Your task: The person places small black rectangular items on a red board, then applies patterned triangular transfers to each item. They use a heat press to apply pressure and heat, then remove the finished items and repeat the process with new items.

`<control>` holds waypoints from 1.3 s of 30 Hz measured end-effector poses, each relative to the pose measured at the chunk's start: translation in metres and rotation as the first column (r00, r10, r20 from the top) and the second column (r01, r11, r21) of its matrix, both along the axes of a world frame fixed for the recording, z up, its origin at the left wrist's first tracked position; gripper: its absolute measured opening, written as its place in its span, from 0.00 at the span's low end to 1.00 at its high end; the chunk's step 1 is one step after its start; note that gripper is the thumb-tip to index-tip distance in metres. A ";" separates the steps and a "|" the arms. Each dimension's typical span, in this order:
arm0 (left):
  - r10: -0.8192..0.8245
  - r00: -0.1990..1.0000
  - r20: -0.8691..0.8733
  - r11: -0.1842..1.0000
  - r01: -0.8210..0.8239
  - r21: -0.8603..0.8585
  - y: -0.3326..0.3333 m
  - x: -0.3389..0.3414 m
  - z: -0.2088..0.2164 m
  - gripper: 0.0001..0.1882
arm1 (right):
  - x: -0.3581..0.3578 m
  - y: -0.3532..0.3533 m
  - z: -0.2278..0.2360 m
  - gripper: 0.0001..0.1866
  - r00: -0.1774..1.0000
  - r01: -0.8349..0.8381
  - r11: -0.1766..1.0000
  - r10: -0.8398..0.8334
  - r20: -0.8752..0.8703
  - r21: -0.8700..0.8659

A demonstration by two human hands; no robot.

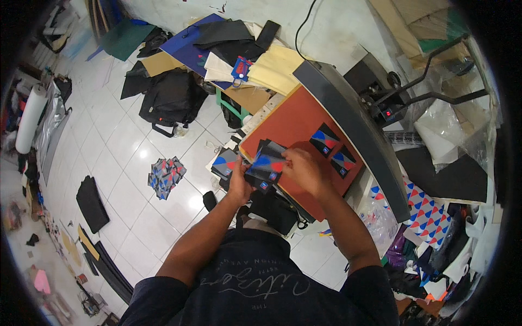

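Observation:
My left hand [240,180] and my right hand [302,167] together hold a black fabric piece [267,164] printed with blue and red shapes, at the near edge of the red-brown pad of a heat press [288,127]. Two more printed black pieces [324,139] [343,161] lie flat on the pad, just right of my right hand. Under my left hand a small stack of similar printed pieces [224,163] rests beside the press.
The press's raised dark upper plate [353,130] angles along the pad's right side. Printed sheets [429,214] and plastic bags lie at the right. On the white tiled floor lie a pile of printed pieces [166,175], black bags [171,98] and fabric scraps. A cluttered table [239,51] stands behind.

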State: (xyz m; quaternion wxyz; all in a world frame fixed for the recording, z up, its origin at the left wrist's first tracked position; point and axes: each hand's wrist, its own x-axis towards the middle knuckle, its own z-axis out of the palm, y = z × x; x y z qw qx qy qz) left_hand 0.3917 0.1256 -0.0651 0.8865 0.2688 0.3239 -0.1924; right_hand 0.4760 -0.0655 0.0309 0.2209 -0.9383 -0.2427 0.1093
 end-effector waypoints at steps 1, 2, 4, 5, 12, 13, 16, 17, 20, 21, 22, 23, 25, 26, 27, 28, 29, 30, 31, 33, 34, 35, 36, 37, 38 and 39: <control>-0.009 1.000 -0.001 1.000 0.009 -0.006 0.001 0.001 -0.004 0.35 | 0.002 -0.012 -0.007 0.11 0.995 0.068 0.996 -0.065 0.075 -0.049; -0.017 1.000 -0.003 1.000 0.017 -0.010 0.002 0.001 -0.007 0.36 | 0.005 -0.025 -0.017 0.11 0.981 0.139 0.986 -0.124 0.151 -0.093; -0.047 0.999 -0.013 0.999 0.047 0.013 -0.001 0.005 -0.004 0.36 | 0.023 -0.054 -0.052 0.11 0.933 0.260 0.901 -0.143 0.330 -0.347; -0.057 0.998 -0.025 0.997 0.058 0.045 -0.003 0.004 0.003 0.35 | 0.029 -0.065 -0.064 0.11 0.901 0.327 0.829 -0.129 0.413 -0.453; -0.054 0.998 0.019 0.998 0.053 0.034 -0.005 0.004 0.001 0.27 | 0.035 -0.079 -0.075 0.09 0.922 0.245 0.787 -0.010 0.386 -0.566; -0.055 0.998 0.012 0.998 0.055 0.010 -0.005 0.004 0.002 0.25 | 0.036 -0.079 -0.074 0.08 0.916 0.268 0.779 -0.024 0.401 -0.566; -0.053 0.999 0.010 0.997 0.054 -0.049 -0.002 0.002 -0.002 0.23 | 0.025 -0.068 -0.059 0.06 0.930 0.263 0.876 -0.119 0.347 -0.405; -0.053 0.998 0.025 0.997 0.054 -0.058 0.000 0.001 -0.007 0.23 | 0.018 -0.060 -0.047 0.06 0.940 0.250 0.915 -0.151 0.306 -0.316; -0.049 0.999 0.018 0.995 0.051 -0.091 -0.001 -0.003 -0.010 0.23 | -0.027 -0.023 0.014 0.07 0.980 0.181 0.983 -0.180 0.080 -0.001; -0.052 0.999 0.012 0.994 0.053 -0.101 -0.002 -0.002 -0.006 0.23 | -0.039 -0.014 0.026 0.07 0.985 0.164 0.978 -0.157 -0.066 0.128; -0.043 0.999 -0.005 0.996 0.042 -0.083 -0.002 -0.001 -0.002 0.23 | -0.044 -0.011 0.030 0.08 0.972 0.163 0.952 -0.110 -0.206 0.258; -0.031 0.999 -0.022 0.997 0.030 -0.064 -0.001 -0.002 0.001 0.23 | -0.043 -0.017 0.021 0.09 0.980 0.179 0.969 -0.159 -0.119 0.173; -0.055 0.998 -0.017 0.998 0.055 -0.039 -0.008 0.000 0.015 0.22 | -0.037 -0.053 -0.016 0.10 0.968 0.242 0.970 -0.241 0.077 -0.006; -0.078 0.997 0.000 0.997 0.078 -0.021 -0.008 0.000 0.020 0.22 | -0.031 -0.075 -0.034 0.11 0.945 0.253 0.967 -0.239 0.222 -0.038; -0.100 0.995 0.018 0.995 0.100 0.000 -0.008 0.001 0.023 0.21 | -0.026 -0.097 -0.049 0.10 0.927 0.323 0.919 -0.260 0.270 -0.224; -0.119 0.992 0.027 0.991 0.118 0.055 -0.007 0.001 0.021 0.19 | -0.021 -0.113 -0.058 0.10 0.909 0.383 0.836 -0.266 0.320 -0.394; -0.133 0.991 0.032 0.985 0.129 0.114 -0.005 -0.001 0.017 0.18 | -0.017 -0.118 -0.059 0.11 0.922 0.372 0.801 -0.261 0.287 -0.468; -0.154 0.987 0.035 0.974 0.146 0.173 -0.004 -0.002 0.012 0.16 | -0.013 -0.122 -0.060 0.11 0.931 0.362 0.760 -0.263 0.254 -0.540; -0.159 0.987 0.033 0.972 0.150 0.183 -0.005 -0.003 0.011 0.14 | -0.011 -0.128 -0.061 0.12 0.938 0.346 0.714 -0.268 0.219 -0.609; -0.174 0.984 0.029 0.966 0.165 0.197 -0.011 -0.002 0.009 0.11 | -0.011 -0.158 -0.096 0.11 0.924 0.380 0.709 -0.272 0.267 -0.594; -0.192 0.980 0.052 0.967 0.180 0.178 -0.011 -0.001 0.008 0.11 | -0.011 -0.159 -0.103 0.11 0.918 0.393 0.710 -0.270 0.290 -0.584; -0.200 0.978 0.057 0.965 0.186 0.184 -0.011 -0.002 0.008 0.11 | -0.012 -0.160 -0.109 0.11 0.914 0.400 0.723 -0.264 0.309 -0.564; -0.204 0.977 0.062 0.963 0.189 0.190 -0.010 -0.002 0.008 0.11 | -0.011 -0.158 -0.104 0.10 0.909 0.403 0.737 -0.254 0.330 -0.543; -0.209 0.975 0.068 0.962 0.193 0.194 -0.009 -0.002 0.007 0.11 | -0.010 -0.155 -0.099 0.09 0.904 0.407 0.749 -0.247 0.350 -0.523; -0.210 0.976 0.066 0.960 0.193 0.203 -0.006 -0.003 0.007 0.11 | -0.011 -0.152 -0.095 0.09 0.898 0.402 0.747 -0.210 0.386 -0.530; -0.213 0.975 0.067 0.959 0.195 0.205 -0.005 -0.002 0.008 0.11 | -0.013 -0.149 -0.088 0.09 0.889 0.400 0.740 -0.172 0.423 -0.540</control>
